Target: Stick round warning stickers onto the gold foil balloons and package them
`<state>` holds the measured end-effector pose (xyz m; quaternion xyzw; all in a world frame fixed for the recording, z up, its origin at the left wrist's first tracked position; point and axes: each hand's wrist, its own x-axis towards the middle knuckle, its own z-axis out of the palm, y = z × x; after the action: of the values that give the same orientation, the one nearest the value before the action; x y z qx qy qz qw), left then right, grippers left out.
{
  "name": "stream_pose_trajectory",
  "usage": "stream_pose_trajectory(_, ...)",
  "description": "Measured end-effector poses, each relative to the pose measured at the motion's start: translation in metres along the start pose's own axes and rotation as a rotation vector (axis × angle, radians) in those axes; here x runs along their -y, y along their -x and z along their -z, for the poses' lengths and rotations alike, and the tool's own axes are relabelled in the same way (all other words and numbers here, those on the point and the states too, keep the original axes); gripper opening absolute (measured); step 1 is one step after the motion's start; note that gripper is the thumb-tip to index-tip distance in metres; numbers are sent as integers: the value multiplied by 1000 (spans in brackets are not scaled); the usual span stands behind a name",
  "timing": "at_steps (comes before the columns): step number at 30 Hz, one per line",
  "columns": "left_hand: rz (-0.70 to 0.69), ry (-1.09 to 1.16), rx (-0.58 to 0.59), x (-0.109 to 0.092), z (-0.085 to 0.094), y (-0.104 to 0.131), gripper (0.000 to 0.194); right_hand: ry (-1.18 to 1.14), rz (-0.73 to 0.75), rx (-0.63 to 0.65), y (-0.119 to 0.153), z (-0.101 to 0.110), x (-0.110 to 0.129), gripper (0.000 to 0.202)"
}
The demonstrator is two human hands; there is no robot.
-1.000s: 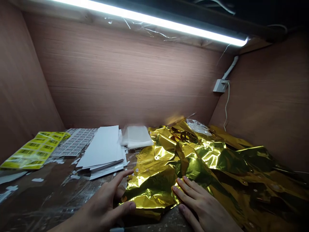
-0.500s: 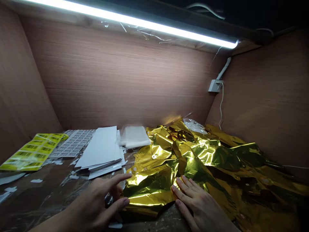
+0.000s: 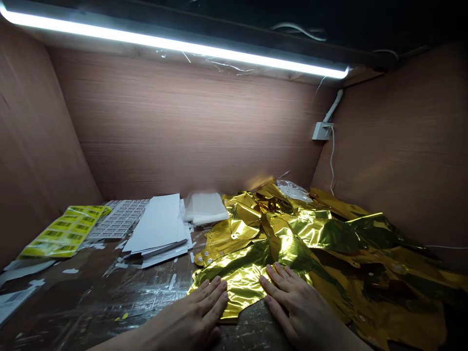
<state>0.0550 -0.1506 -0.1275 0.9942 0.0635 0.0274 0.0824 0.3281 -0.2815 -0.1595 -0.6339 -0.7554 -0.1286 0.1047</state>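
A shiny gold foil sheet [image 3: 243, 278], creased and uneven in outline, lies on the dark tabletop in front of me. My left hand [image 3: 199, 309] rests flat on its near left part, fingers stretched out and side by side. On the near right part lies my right hand [image 3: 292, 300], its fingers extended and slightly spread, palm down. Neither hand grips anything. Behind and to the right, more gold foil pieces [image 3: 314, 231] are heaped loosely, several with small round tabs and holes along their edges.
Left of the foil are clear plastic bags [image 3: 207, 208], a stack of white cards [image 3: 157, 226], sheets of printed labels [image 3: 119, 219] and yellow barcode stickers [image 3: 66, 231]. White paper scraps [image 3: 70, 271] litter the tabletop. A socket box [image 3: 321, 130] with a cable hangs on the back wall.
My left hand has come down from the foil's left edge and moved right, now flat on the sheet. My right hand stays in place. The view has shifted slightly left.
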Motion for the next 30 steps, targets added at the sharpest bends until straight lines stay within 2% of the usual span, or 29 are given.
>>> stream_pose_trajectory(5,59,160,15,-1,16,10,63,31,11,3,1,0,1,42)
stream_pose_trajectory(11,140,211,169,-7,26,13,70,126,69,-12,1,2,-4,41)
stream_pose_trajectory(16,102,222,133,-8,22,14,71,174,261,-120,-15,6,11,37)
stream_pose_trajectory(19,96,236,80,-6,13,15,70,42,445,-244,-33,-8,36,39)
stream_pose_trajectory(23,99,269,20,0,1,15,71,-94,565,-419,-54,-35,60,18)
stream_pose_trajectory(30,61,299,-9,0,2,15,71,-4,673,-382,-63,-36,58,35)
